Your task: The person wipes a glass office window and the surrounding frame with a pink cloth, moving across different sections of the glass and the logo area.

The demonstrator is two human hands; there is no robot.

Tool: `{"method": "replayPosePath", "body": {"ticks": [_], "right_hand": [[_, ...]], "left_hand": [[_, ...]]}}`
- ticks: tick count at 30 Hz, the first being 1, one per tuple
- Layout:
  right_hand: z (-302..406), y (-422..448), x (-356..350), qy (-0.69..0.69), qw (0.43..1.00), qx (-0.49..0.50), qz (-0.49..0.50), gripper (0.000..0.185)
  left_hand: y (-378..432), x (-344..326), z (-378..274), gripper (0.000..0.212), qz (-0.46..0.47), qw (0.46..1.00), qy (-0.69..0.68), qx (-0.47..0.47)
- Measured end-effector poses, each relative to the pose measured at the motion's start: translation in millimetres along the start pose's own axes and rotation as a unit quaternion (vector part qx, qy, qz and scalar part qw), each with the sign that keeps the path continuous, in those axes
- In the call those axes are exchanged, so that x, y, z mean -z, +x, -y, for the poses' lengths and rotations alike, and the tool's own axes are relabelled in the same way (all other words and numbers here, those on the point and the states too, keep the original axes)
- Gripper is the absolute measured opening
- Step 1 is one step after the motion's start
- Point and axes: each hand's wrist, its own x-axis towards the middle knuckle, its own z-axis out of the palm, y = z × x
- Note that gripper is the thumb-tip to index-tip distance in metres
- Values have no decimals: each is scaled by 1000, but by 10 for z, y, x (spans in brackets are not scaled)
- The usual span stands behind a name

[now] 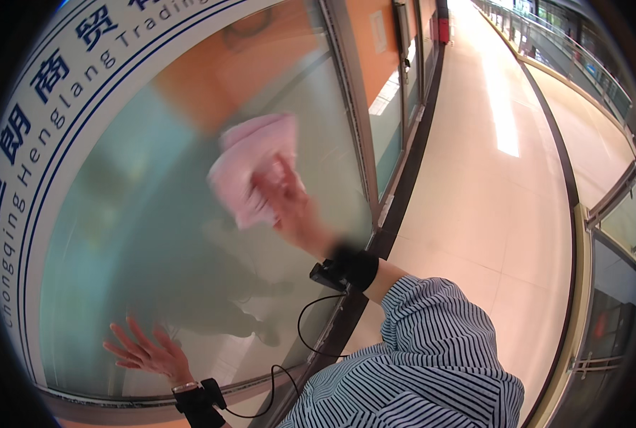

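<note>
Against a large glass pane (189, 257), my right hand (286, 200) presses a folded pink cloth (254, 155); both are blurred. Its fingers lie over the cloth's lower right part. At the lower left, my left hand (149, 350) is raised beside the same pane with its fingers spread and nothing held; whether it touches the glass cannot be told. Black straps with small devices circle both wrists, and a thin black cable (299, 321) runs from each. Printed lettering and dark blue lines cross a white band (82, 85) along the pane's far left and top.
A metal frame post (353, 107) edges the pane, with orange-and-glass panels beyond it. A pale tiled corridor floor (457, 214) with a dark border runs along the right. Farther right stands a glass railing (580, 53). A red object (444, 30) stands far down the corridor.
</note>
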Motion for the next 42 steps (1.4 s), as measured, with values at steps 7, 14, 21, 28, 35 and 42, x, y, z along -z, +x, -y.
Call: {"method": "replayPosePath", "body": {"ticks": [7, 14, 21, 28, 35, 42], "right_hand": [[-621, 152, 23, -18, 993, -81, -89, 61], [-701, 743, 122, 281, 906, -249, -194, 46], [967, 1115, 138, 91, 934, 341, -52, 34], [-306, 2683, 595, -229, 930, 121, -262, 69], [903, 3425, 830, -6, 949, 156, -275, 41], [2619, 2519, 292, 12, 646, 744, -171, 30]], "left_hand": [[-30, 92, 71, 46, -12, 1000, 24, 7], [-6, 38, 11, 46, 6, 1000, 23, -4], [-65, 83, 100, 49, 32, 998, 50, 5], [73, 122, -99, 50, 37, 999, 13, 18], [70, 120, -138, 58, 40, 999, -28, 14], [-32, 160, -4, 61, 72, 997, -17, 14]]}}
